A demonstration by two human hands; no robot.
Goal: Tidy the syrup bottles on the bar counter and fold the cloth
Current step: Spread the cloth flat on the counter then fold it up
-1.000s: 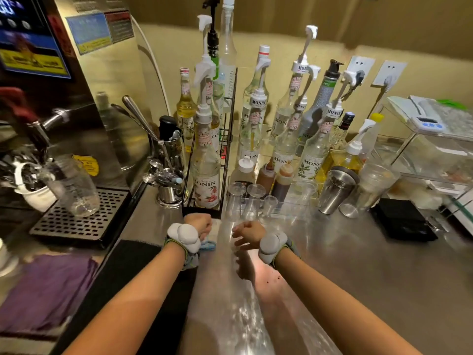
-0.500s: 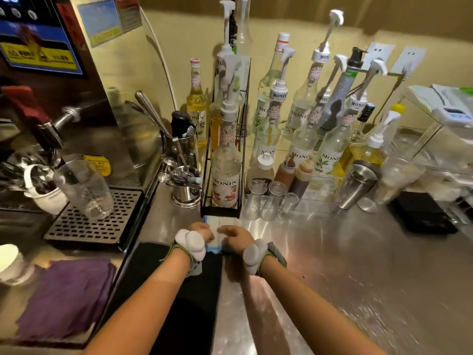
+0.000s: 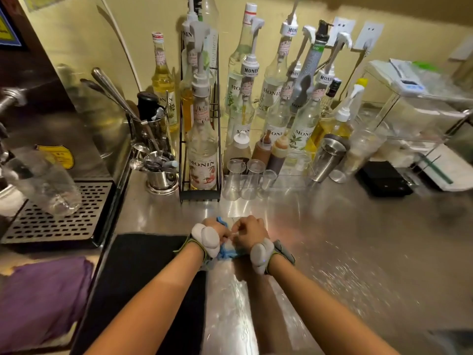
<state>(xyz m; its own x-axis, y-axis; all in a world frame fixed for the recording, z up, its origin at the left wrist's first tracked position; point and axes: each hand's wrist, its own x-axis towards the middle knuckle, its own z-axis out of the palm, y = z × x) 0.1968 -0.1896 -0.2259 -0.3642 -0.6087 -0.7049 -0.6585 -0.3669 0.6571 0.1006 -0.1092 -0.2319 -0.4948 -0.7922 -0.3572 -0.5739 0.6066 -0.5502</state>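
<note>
A small blue and white cloth (image 3: 226, 249) is bunched on the steel counter (image 3: 345, 239), close in front of me. My left hand (image 3: 217, 230) and my right hand (image 3: 247, 231) sit side by side, both closed on the cloth, which they mostly hide. Behind them stand the syrup bottles (image 3: 273, 96), several clear Monin ones with white pumps, crowded along the wall. One Monin bottle (image 3: 203, 152) stands at the front of a black wire rack (image 3: 199, 194).
Small clear cups (image 3: 249, 179), squeeze bottles (image 3: 263, 149) and a steel shaker (image 3: 329, 158) stand ahead. A tin of bar spoons (image 3: 160, 172) and a drip tray (image 3: 55, 213) with a glass lie left. Black mat (image 3: 143, 278) and purple cloth (image 3: 41, 298) sit near left; black scale (image 3: 384, 180) right.
My hands have come together from about a hand's width apart, and both now grip the blue and white cloth. The view has tilted down and drawn closer.
</note>
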